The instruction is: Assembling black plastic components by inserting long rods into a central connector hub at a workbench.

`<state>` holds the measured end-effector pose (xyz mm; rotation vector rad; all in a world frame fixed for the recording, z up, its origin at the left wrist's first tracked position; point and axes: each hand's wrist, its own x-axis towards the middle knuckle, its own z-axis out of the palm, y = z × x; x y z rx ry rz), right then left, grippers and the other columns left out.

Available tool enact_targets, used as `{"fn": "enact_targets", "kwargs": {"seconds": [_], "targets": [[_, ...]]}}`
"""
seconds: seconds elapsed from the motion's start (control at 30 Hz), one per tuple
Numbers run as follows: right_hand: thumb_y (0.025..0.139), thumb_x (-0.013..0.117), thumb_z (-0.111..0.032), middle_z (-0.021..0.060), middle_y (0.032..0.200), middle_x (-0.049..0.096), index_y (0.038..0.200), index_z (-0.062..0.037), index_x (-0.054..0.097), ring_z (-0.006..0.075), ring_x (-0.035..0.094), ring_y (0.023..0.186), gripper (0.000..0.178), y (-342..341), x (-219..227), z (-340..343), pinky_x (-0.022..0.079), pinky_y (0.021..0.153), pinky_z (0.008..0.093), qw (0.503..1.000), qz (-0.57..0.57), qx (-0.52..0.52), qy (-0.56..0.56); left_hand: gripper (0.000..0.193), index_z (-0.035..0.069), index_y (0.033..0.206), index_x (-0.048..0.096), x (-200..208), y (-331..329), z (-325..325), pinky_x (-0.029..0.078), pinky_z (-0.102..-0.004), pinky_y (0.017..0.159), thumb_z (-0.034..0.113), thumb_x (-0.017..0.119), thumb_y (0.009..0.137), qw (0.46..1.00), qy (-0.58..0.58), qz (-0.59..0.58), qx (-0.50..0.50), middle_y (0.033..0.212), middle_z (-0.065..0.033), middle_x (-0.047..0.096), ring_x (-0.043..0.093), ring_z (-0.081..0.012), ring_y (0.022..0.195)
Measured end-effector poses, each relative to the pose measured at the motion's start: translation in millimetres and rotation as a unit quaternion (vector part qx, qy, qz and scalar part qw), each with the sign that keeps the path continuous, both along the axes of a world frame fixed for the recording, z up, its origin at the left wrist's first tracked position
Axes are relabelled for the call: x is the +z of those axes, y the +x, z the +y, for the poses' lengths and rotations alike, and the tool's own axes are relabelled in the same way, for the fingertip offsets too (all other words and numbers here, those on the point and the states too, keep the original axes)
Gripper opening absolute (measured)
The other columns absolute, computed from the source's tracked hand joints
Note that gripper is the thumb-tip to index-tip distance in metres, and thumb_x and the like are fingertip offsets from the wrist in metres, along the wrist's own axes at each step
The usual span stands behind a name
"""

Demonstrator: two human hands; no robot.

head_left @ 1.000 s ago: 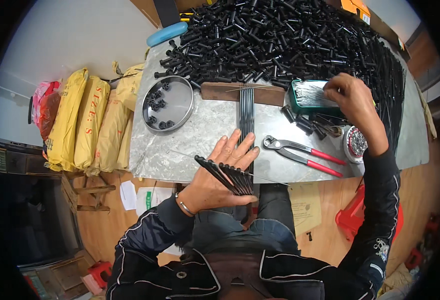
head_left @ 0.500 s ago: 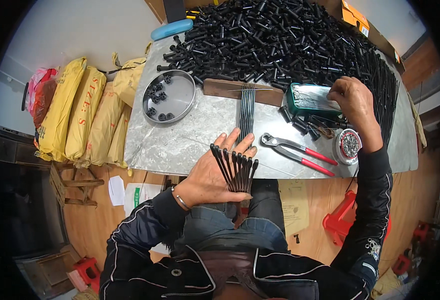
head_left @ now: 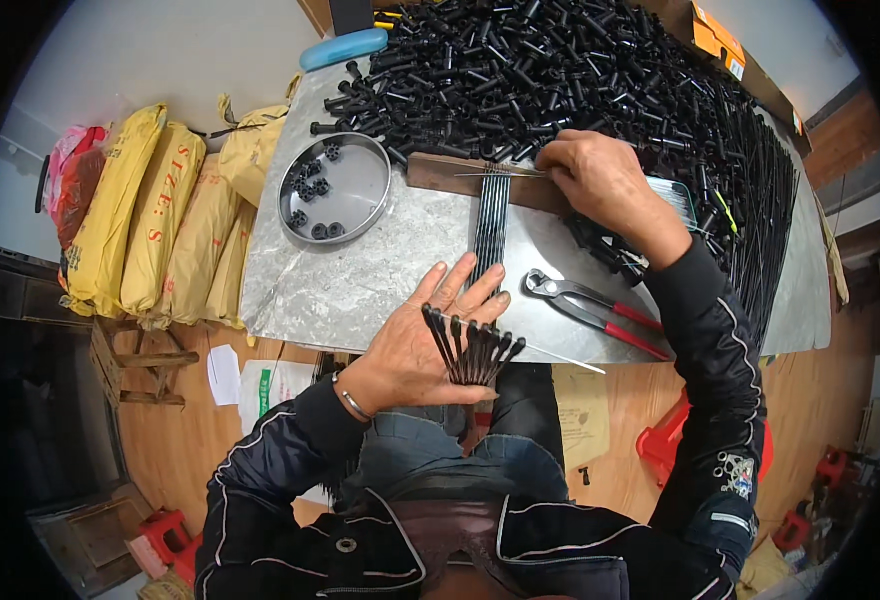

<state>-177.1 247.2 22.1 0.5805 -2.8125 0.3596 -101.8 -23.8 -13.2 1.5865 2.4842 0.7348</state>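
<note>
My left hand (head_left: 415,345) is at the table's near edge, fingers spread, with a fan of thin black rods with knobbed ends (head_left: 475,340) held by the thumb against the hand. A thin pale wire (head_left: 565,358) runs across the knobbed ends and sticks out to the right. Beyond my fingertips, a row of narrow grey rods (head_left: 491,220) lies up to a brown wooden block (head_left: 445,174). My right hand (head_left: 600,180) is over the block's right end, thumb and fingers pinched. What they hold, if anything, is hidden. Another fine wire (head_left: 472,175) crosses the rods there.
Red-handled pincers (head_left: 585,305) lie right of the rods. A round metal tray (head_left: 360,200) holds several black parts. A big heap of black tubes (head_left: 520,80) covers the far side. The green tin of wires (head_left: 675,200) is partly behind my right hand. Yellow sacks (head_left: 120,220) stand left.
My right hand has moved left from the green tin to the wooden block, and it hides part of the tin. My left hand keeps its place, while the wire across the knobbed ends shows further right.
</note>
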Motion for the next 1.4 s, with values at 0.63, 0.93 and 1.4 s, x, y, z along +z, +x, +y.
{"fn": "enact_targets", "kwargs": {"seconds": [0.63,0.93,1.4], "targets": [[0.076,0.059,-0.009,0.0074,0.083,0.067,0.086,-0.0092,0.073,0.0284,0.066,0.076,0.017,-1.7,-1.0,-0.4,0.053,0.068,0.0375,1.0,-0.02,-0.004,-0.007,0.091,0.003,0.135,0.042,-0.3,-1.2,-1.0,0.02,-0.0551,0.112,0.055,0.074,0.067,1.0,0.004,-0.004,-0.006,0.149,-0.0206,0.03,0.024,-0.0434,0.138],[0.077,0.058,-0.009,0.0082,0.084,0.067,0.085,-0.0079,0.072,0.0293,0.066,0.078,0.017,0.4,-1.5,4.6,0.052,0.07,0.0396,0.999,-0.024,-0.022,-0.024,0.091,0.003,0.135,0.042,-0.1,-0.7,-1.0,0.021,-0.0549,0.112,0.054,0.074,0.067,1.0,0.003,-0.002,-0.002,0.148,-0.0205,0.03,0.024,-0.0434,0.138],[0.078,0.059,-0.009,0.0079,0.084,0.066,0.086,-0.0067,0.072,0.0291,0.065,0.078,0.016,-0.9,-2.4,2.2,0.052,0.069,0.0393,0.999,-0.018,-0.013,-0.027,0.088,0.003,0.135,0.043,-0.3,-1.0,-1.0,0.022,-0.0512,0.112,0.05,0.074,0.067,1.0,0.006,-0.013,0.006,0.149,-0.018,0.031,0.024,-0.0395,0.139]]}}
